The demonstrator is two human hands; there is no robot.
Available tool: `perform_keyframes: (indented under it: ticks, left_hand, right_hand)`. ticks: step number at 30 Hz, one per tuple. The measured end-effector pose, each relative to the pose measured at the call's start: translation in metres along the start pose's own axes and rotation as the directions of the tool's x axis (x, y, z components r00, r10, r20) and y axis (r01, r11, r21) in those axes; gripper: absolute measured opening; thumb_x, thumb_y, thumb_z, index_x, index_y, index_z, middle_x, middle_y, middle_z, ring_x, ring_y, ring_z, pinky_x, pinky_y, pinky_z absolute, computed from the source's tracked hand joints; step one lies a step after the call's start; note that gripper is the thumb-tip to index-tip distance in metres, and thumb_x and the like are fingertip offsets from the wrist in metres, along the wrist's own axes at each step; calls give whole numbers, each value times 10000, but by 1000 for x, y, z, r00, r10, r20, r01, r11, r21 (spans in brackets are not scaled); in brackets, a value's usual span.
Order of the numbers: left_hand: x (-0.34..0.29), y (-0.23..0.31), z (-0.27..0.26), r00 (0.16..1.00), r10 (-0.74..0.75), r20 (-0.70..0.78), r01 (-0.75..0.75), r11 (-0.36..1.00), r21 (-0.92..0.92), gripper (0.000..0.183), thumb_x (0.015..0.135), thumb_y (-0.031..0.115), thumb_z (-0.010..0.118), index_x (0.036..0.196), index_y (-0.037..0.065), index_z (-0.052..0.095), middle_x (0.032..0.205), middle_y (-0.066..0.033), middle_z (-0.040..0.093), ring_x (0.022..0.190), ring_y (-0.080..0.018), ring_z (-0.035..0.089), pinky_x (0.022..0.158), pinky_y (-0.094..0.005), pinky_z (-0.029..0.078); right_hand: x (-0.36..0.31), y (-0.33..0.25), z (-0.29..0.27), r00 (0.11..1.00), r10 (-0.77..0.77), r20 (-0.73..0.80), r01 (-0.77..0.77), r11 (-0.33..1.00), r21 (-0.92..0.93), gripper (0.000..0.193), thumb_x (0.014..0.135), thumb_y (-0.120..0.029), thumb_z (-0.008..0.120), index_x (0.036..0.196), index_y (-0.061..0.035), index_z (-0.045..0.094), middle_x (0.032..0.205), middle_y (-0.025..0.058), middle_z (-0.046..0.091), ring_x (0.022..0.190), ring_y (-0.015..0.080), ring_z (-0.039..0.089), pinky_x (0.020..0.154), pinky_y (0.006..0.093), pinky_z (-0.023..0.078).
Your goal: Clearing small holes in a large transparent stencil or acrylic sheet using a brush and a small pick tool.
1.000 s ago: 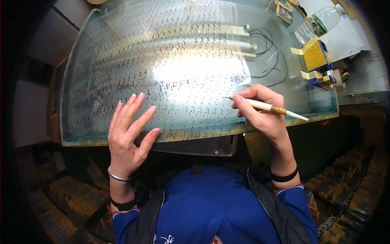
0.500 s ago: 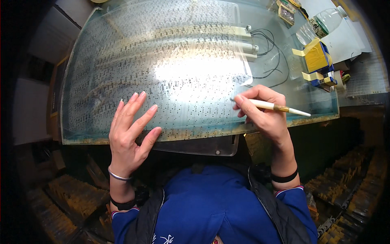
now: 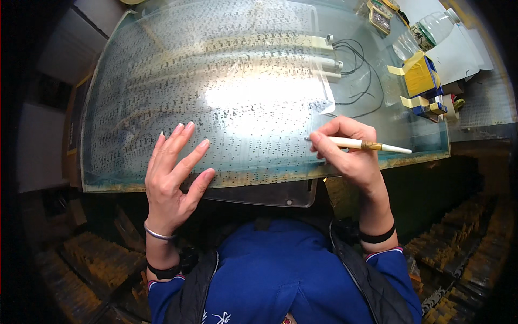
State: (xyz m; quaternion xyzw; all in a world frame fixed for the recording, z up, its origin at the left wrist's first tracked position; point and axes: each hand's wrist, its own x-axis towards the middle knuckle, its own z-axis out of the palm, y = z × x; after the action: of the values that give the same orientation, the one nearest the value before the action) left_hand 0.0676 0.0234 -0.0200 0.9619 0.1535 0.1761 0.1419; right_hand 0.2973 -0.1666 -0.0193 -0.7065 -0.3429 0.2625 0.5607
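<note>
One slender white pen-shaped tool (image 3: 368, 145) with a gold-brown band, held in the right hand (image 3: 350, 161), tapered end pointing right. One broad transparent sheet (image 3: 259, 148), patterned with small dark dots, lying flat on the glass-topped desk (image 3: 402, 121).

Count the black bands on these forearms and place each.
2: one black band circles the left forearm, below the silver bracelet in view; the other black band circles the right forearm.
</note>
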Motion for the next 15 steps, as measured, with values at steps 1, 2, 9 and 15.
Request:
perform_keyframes:
  ticks: [1, 2, 9, 15]
  left_hand:
    - [0, 0, 0, 1000, 1, 1, -1, 1000, 0, 379, 838, 250, 660, 1185, 99, 641, 1347, -142, 516, 1289, -320, 444, 1096, -494, 275]
    - [0, 0, 0, 1000, -1, 1, 1, 1000, 4, 378, 839, 251, 659, 1185, 99, 641, 1347, -142, 516, 1289, -319, 444, 1096, -494, 275]
    - [-1, 0, 0, 1000, -3, -2, 3, 1000, 7, 379, 842, 256, 657, 1188, 102, 640, 1348, -140, 516, 1291, -318, 442, 1096, -493, 275]
    - [0, 1, 1, 1000, -9, -10, 9, 1000, 6, 379, 842, 258, 656, 1187, 102, 640, 1345, -138, 519, 1291, -317, 443, 1094, -492, 278]
  right_hand:
    - [1, -2, 5, 999, 15, -47, -13, 999, 42, 108, 807, -71, 689, 757, 22, 665, 671, 42, 656, 599, 58, 585, 523, 201, 442]
    - [1, -3, 7, 995, 32, -94, -24, 996, 84, 110, 802, -73, 691, 750, 20, 663, 665, 37, 651, 592, 55, 577, 518, 200, 435]
    - [-1, 4, -18, 980, -60, 188, 52, 998, 46, 112, 782, -66, 699, 717, 6, 645, 637, 7, 620, 565, 45, 545, 502, 198, 410]
    - [-2, 6, -14, 989, -124, 78, 131, 987, -93, 104, 778, -60, 695, 718, 6, 640, 632, 24, 623, 556, 52, 539, 497, 214, 408]
